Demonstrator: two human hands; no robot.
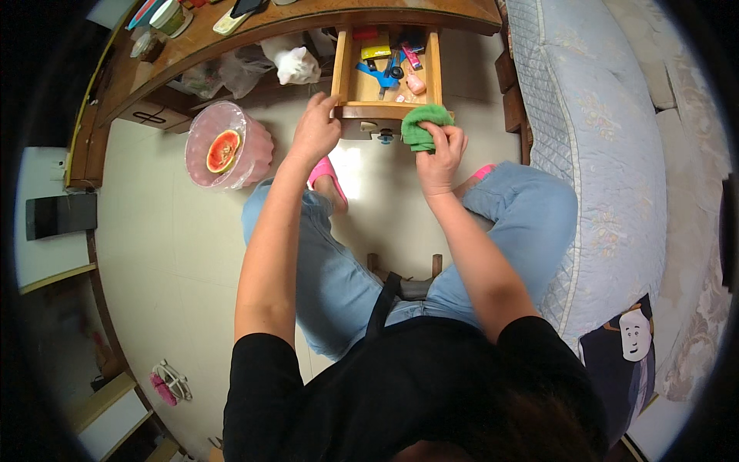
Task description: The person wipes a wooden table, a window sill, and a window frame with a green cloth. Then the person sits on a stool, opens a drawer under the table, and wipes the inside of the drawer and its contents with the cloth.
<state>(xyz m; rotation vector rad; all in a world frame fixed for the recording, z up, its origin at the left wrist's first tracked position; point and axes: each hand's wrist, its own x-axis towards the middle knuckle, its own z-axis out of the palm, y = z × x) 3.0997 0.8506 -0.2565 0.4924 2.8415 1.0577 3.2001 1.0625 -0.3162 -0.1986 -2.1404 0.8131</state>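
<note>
A wooden drawer [388,112] stands pulled out from under the desk, with a blue plastic item [385,79], a pink tube [412,56], a yellow packet [376,47] and other small things inside. My right hand [441,153] holds a green cloth [424,126] against the drawer's front right corner. At the front left corner is my left hand [318,124], its fingers spread and nothing held in it. Whether its fingertips touch the wood I cannot tell. Just left of the drawer, a white cat [297,66] has its head lowered under the desk.
A pink lined bin [260,147] with a cut watermelon piece [223,151] stands left on the floor. The wooden desk [202,49] carries jars and a phone [247,6]. A bed with a pale quilt [606,173] runs along the right. A white rack-like object [176,382] lies lower left.
</note>
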